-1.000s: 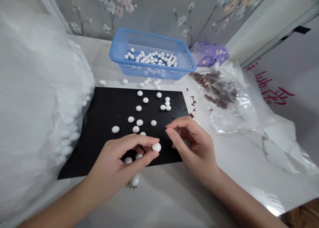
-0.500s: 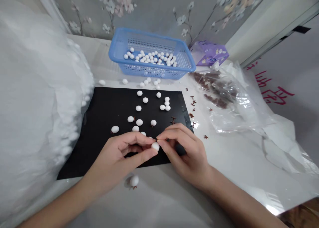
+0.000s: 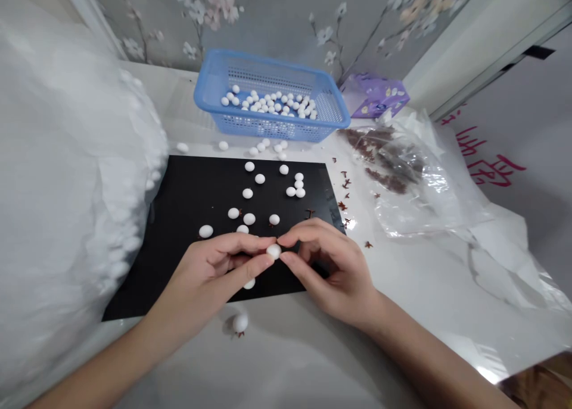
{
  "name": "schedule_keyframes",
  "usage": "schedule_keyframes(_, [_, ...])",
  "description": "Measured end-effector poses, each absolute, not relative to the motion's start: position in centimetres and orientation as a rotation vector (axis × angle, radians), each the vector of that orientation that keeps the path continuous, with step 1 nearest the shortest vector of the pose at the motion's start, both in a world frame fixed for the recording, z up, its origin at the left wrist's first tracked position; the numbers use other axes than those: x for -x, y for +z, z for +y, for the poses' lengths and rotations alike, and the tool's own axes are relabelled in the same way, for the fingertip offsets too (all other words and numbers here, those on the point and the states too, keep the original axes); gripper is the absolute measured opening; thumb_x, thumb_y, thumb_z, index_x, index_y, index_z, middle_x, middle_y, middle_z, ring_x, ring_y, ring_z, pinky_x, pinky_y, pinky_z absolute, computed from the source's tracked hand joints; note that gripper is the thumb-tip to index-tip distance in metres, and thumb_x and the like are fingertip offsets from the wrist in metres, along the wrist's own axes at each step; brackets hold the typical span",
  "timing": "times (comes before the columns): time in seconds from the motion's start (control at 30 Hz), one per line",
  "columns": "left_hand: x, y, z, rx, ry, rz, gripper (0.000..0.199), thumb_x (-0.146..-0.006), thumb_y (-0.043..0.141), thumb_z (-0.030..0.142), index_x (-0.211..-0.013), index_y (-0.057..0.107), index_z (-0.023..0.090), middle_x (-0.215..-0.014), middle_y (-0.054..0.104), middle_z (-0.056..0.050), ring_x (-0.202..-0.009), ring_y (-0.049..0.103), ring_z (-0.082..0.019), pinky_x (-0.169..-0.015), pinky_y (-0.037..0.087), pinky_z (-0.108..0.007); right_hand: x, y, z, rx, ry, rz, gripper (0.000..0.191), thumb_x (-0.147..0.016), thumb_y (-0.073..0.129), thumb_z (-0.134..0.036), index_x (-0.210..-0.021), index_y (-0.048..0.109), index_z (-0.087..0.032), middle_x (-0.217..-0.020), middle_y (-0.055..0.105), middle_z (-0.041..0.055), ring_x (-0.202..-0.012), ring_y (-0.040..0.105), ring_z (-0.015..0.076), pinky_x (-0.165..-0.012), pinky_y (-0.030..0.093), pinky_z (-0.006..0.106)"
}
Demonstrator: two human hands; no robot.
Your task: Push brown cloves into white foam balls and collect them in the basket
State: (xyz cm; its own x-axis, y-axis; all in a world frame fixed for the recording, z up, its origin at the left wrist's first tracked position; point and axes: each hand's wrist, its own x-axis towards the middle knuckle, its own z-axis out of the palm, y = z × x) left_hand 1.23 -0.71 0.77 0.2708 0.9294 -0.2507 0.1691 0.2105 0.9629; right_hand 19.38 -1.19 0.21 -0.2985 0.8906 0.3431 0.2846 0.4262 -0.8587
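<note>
"So, how far along had things got at that moment?"

"Partway, I'd judge. The blue plastic basket (image 3: 268, 129) held a good heap of small white balls (image 3: 268, 105), so plenty seemed to be waiting there."

"And the hands?"

"Both were over the near part of the black mat (image 3: 192, 183). The left hand (image 3: 203, 272) and right hand (image 3: 333, 272) met at one white ball (image 3: 273, 252), pinching it from either side. Their thumbs and forefingers pressed in on it, and the other fingers curled loosely behind."

"Was anything attached to that ball?"

"I couldn't tell, since the fingertips hid too much of it. But another ball (image 3: 240, 321), lying on the white tabletop (image 3: 313, 367) just past the mat's near edge, had a little brown sprig (image 3: 240, 335) at its underside."

"What else lay about?"

"Roughly twenty balls were dotted across the mat, and more sat loose (image 3: 263, 146) between the mat and the basket. To the right, a clear plastic bag (image 3: 415, 206) held dark brown dried sprigs (image 3: 386, 180), and stray sprigs (image 3: 343, 205) were scattered beside the mat."

"So much remained?"

"It looked that way. The basket and bag both held plenty, and few balls clearly showed anything brown."
</note>
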Motion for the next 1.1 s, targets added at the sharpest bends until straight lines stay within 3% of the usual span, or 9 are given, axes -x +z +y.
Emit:
schedule_keyframes(0.43, [-1.31,0.57,-0.92,-1.274,0.793,1.166,0.006,-0.075,0.066,0.026,-0.080,0.065,0.024,-0.076,0.065,0.006,-0.061,0.058,-0.004,-0.056,0.047,-0.010,-18.92,0.07,-1.39,1.105,1.071,-1.581,0.006,-0.084,0.055,-0.016,-0.088,0.059,-0.018,-0.077,0.056,-0.0014,-0.045,0.049,0.0019,-0.040,0.041,0.016])
schedule_keyframes(0.67, [-1.34,0.91,-0.88,-1.288,0.792,1.185,0.005,-0.075,0.065,0.027,-0.078,0.065,0.023,-0.076,0.065,0.004,-0.061,0.059,-0.006,-0.051,0.046,-0.010,-18.66,0.13,-1.46,1.082,1.128,-1.572,0.012,-0.078,0.063,-0.017,-0.088,0.056,-0.019,-0.087,0.057,-0.0004,-0.041,0.043,-0.0009,-0.034,0.032,0.017])
schedule_keyframes(1.1, [-1.39,0.88,-0.70,-1.317,0.798,1.219,0.008,-0.074,0.065,0.030,-0.078,0.066,0.022,-0.075,0.066,0.002,-0.060,0.060,-0.008,-0.050,0.046,-0.012,-18.40,0.29,-1.43,1.095,1.236,-1.500,0.006,-0.080,0.061,-0.019,-0.085,0.058,-0.019,-0.085,0.056,-0.0010,-0.041,0.045,-0.0008,-0.036,0.036,0.016])
